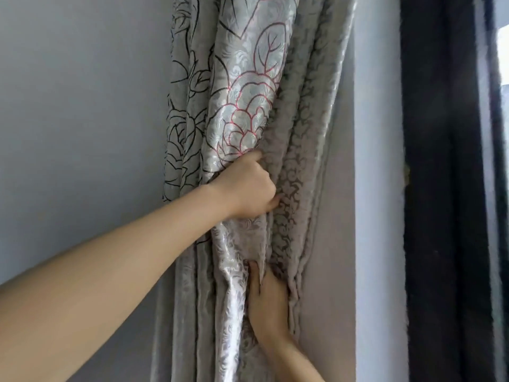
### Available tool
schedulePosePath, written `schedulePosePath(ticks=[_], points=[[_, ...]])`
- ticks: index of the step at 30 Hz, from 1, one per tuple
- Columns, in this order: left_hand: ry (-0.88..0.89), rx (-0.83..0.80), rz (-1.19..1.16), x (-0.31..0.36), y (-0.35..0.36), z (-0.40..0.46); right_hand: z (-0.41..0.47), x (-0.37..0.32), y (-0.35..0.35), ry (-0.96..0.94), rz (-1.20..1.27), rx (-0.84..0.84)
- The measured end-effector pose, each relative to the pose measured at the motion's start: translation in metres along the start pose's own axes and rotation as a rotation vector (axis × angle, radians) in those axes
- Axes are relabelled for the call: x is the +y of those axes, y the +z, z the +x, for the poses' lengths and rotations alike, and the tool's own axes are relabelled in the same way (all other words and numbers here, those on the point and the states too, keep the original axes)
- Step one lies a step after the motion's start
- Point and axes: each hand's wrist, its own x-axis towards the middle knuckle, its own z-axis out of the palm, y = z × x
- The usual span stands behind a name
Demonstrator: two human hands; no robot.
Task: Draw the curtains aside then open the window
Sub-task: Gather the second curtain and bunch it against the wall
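Note:
A silver-grey curtain (242,86) with black and red flower outlines hangs bunched against the wall, left of the window. My left hand (248,186) is clenched around a gathered fold at mid-height, arm stretched in from the lower left. Lower down, my right hand (267,301) presses into the folds, its fingertips tucked under the cloth. At the far right stands the dark window frame (440,188), with a strip of bright glass (502,51) at the edge of view. The window's handle is out of view.
A plain grey wall (82,119) fills the left side. A pale wall strip (377,188) separates the curtain from the dark frame.

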Motion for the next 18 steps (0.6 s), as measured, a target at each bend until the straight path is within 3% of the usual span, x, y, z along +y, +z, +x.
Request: schedulePosePath(ticks=[2,5,8,12,18], points=[[-0.035,0.033,0.063,-0.018,0.032,-0.008,0.014,0.008,0.035,-0.026,0.027,-0.021],[-0.037,-0.047,0.01,-0.037,0.085,-0.019,0.029,0.023,0.087,-0.023,0.035,-0.073],[-0.064,0.036,0.041,-0.054,0.134,-0.029,0.046,0.039,0.136,-0.055,-0.006,-0.051],[-0.062,0.005,-0.007,-0.075,0.21,-0.034,0.071,0.056,0.195,0.009,0.013,-0.129],[-0.142,0.031,-0.16,-0.113,0.309,-0.041,0.105,0.075,0.289,0.011,-0.08,-0.053]])
